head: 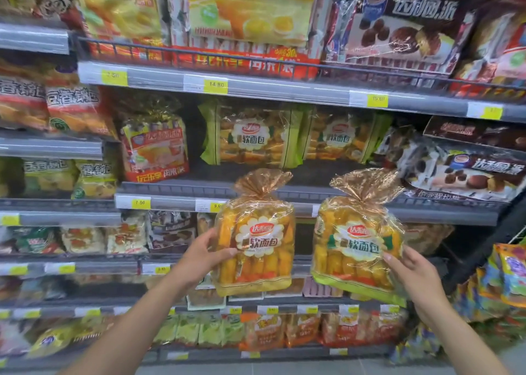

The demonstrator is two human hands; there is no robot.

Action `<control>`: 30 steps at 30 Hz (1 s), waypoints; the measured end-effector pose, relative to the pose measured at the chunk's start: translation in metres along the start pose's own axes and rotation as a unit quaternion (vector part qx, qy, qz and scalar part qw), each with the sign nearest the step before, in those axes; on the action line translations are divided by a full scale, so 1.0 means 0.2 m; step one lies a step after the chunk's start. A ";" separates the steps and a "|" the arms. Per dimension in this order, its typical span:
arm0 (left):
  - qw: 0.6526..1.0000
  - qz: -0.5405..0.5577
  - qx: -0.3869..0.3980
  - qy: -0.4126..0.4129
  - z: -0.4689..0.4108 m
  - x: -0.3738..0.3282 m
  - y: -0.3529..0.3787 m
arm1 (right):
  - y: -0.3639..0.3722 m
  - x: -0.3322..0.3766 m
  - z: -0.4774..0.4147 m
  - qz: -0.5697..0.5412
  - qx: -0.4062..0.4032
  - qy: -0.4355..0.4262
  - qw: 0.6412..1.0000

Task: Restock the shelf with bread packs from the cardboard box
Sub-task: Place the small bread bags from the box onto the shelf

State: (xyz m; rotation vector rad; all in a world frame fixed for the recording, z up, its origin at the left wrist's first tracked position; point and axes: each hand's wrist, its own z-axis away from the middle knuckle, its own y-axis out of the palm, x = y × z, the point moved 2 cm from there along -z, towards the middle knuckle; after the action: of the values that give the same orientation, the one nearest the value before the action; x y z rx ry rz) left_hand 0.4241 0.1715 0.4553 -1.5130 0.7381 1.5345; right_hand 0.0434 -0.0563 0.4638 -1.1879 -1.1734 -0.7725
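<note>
The left hand [203,256] grips one bread pack [254,243], the right hand [414,272] grips another pack [359,246], before the shelf [176,190]

left hand [203,256] grips bread pack [257,272]; right hand [414,273] grips second pack [353,269]

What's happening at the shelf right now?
A person holds two bread packs upright before the middle shelf: the left hand grips the left pack, the right hand the right pack. Neither is placed yet. Two matching packs already sit on that shelf. The cardboard box is out of view.
</note>
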 end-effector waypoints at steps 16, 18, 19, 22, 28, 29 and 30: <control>0.994 -0.014 0.021 0.106 -0.43 0.78 0.03 | 0.40 -0.86 -0.41 -0.061 -0.006 -0.045 0.997; 0.993 0.000 0.003 0.122 -0.47 0.94 0.04 | 0.47 -0.98 -0.43 -0.075 0.001 -0.066 0.995; 0.992 0.010 -0.004 0.128 -0.50 1.02 0.05 | 0.49 -1.06 -0.45 -0.080 -0.005 -0.075 0.994; 0.988 0.025 -0.021 0.154 -0.55 1.23 0.07 | 0.56 -1.29 -0.50 -0.093 -0.014 -0.125 0.988; 0.977 0.058 -0.026 0.201 -0.60 1.48 0.11 | 0.65 -1.62 -0.57 -0.137 0.003 -0.166 0.977; 0.976 0.066 -0.028 0.207 -0.60 1.51 0.12 | 0.65 -1.66 -0.59 -0.141 0.017 -0.156 0.977; 0.975 0.072 -0.028 0.209 -0.61 1.52 0.12 | 0.65 -1.68 -0.60 -0.150 0.033 -0.145 0.977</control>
State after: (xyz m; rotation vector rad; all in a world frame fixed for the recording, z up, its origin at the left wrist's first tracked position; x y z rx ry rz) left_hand 0.4859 0.1028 0.1401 -1.8881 1.0705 1.3599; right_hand 0.1084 -0.1774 0.1094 -1.1062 -1.6351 -0.7932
